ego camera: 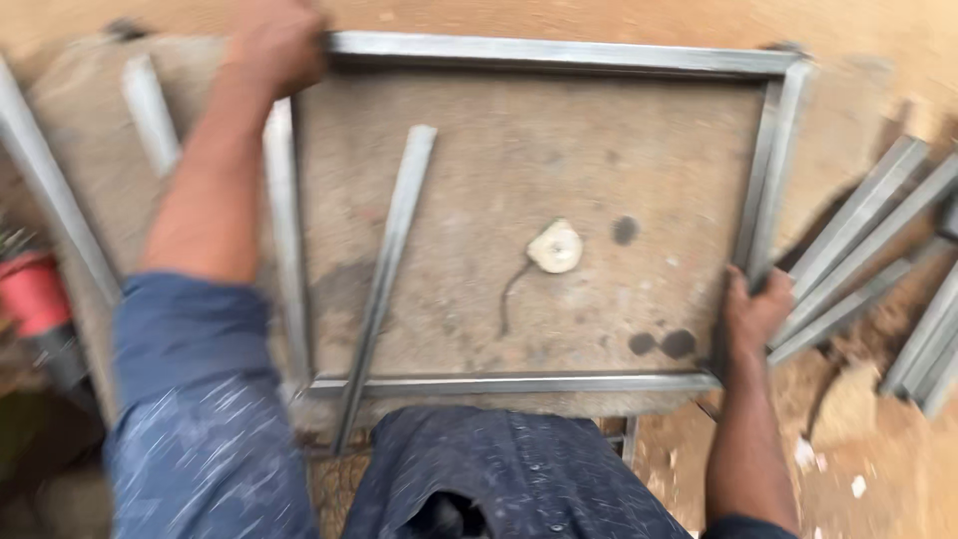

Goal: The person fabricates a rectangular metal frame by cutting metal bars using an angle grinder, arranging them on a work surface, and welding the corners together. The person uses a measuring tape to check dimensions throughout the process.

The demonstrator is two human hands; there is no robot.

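Gripping metal frame [559, 55] | left hand [274, 45] far corner | right hand [753, 309] right edge

Rect. grey steel frame [539, 55] lies flat on worktop, corners joined, slightly skewed.

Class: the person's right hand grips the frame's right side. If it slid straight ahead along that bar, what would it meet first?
Probably the frame's far right corner; the right hand has only bare bar ahead.

Grey steel frame [559, 55], speckled blue sleeve [195, 399], red tool [35, 294].
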